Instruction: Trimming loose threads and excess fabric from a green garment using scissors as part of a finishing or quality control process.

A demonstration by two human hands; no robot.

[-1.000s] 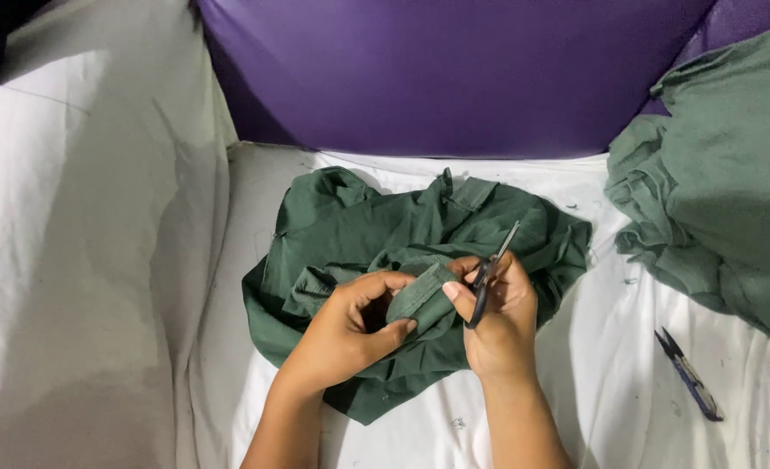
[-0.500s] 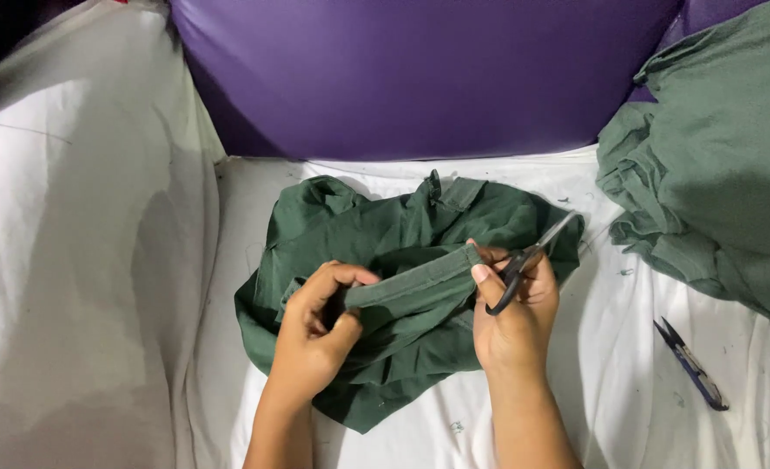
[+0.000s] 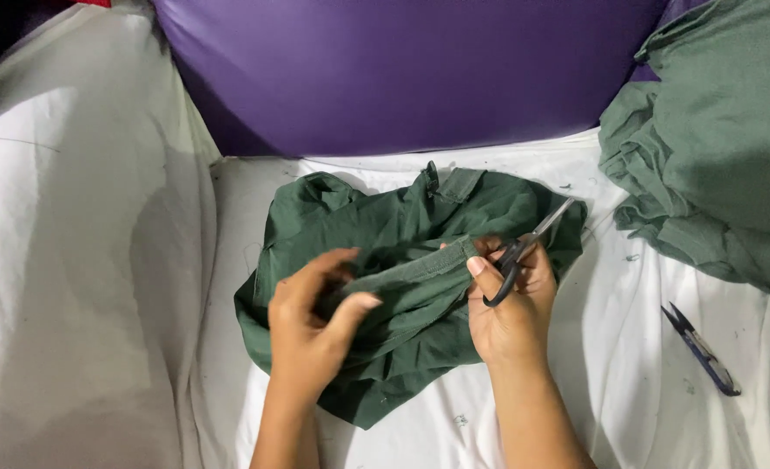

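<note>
Band [image 3: 415,271] of green cloth [image 3: 385,230] stretched between hands, long axis left-right. Left hand [image 3: 311,326] pinches left end; right hand [image 3: 511,304] pinches right end, also closed round scissors [image 3: 524,252], blades pointing up-right, away from band.

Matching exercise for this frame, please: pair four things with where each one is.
Things:
1. dark green garment
2. small scissors
3. blue thread snips
4. pale green cloth heap

Places:
A. lying alone on the white sheet, lower right
B. piled at the upper right
C. in the right hand
D. stretched between the left hand and the right hand

Pairs: 1-D, 2-C, 3-A, 4-B
</note>
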